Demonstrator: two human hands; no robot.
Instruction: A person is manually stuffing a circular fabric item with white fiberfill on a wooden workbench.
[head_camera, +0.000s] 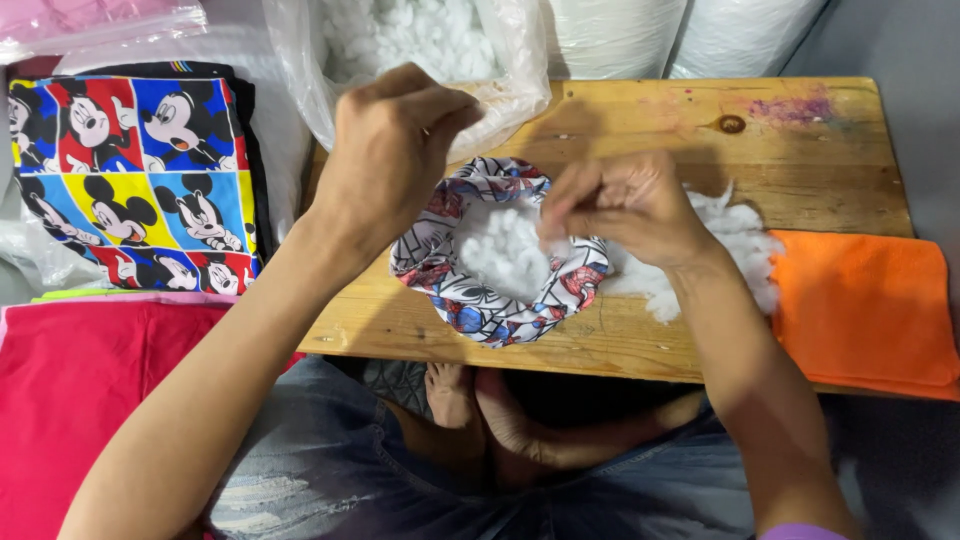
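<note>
While stuffing (505, 250) fills it, printed fabric pouch (470, 300) open, rim ruffled, red-blue web pattern

The light is bright and even, and it seems to come from above. Colours look strong and clear. The left hand (385, 150) throws a soft dark shadow on the wooden worktop (640, 120) behind it, and the right hand (625, 205) makes a small shadow too. The clear plastic bag (500, 60) at the top shines a little where light hits it. The white stuffing (505, 250) is so bright that its detail is hard to see. Both hands look a bit blurry. The lower edge is darker.
</note>
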